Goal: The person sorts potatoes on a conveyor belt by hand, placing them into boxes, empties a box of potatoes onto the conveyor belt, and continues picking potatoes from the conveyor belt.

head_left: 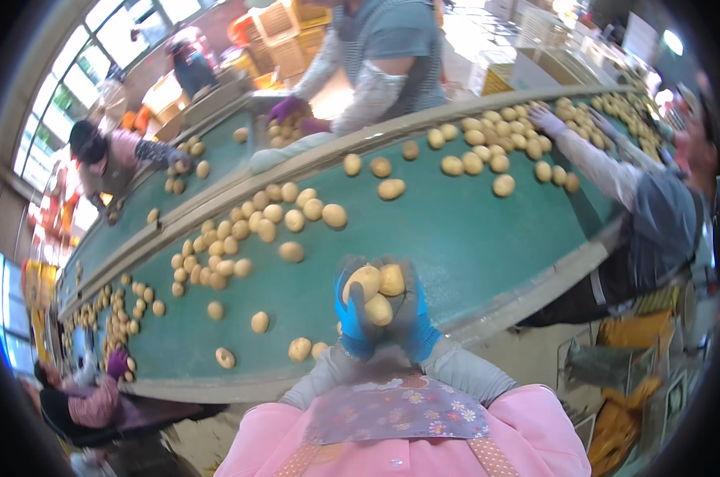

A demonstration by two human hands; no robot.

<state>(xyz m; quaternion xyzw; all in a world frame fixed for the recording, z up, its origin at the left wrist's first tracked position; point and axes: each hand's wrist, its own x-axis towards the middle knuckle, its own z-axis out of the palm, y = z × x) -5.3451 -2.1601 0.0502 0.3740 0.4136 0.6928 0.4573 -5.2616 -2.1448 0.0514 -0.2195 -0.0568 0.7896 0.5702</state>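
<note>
Both of my hands wear blue and dark grey gloves and are cupped together over the near edge of a green conveyor belt (487, 254). Between them sit three yellow potatoes. My left hand (357, 329) wraps the larger potato (363, 280) with its fingers. My right hand (417, 322) closes around another potato (392, 280) from the other side. A third potato (378, 311) rests lower, between the two palms. On the belt just left of my hands lie a loose potato (300, 349) and one partly hidden by my left wrist.
Many potatoes (217, 258) lie across the belt to the left, with another cluster (495, 135) at far right. Co-workers reach over the belt at right, lower left and beyond it. A metal divider (209, 191) separates a second belt. Crates (280, 40) stand behind.
</note>
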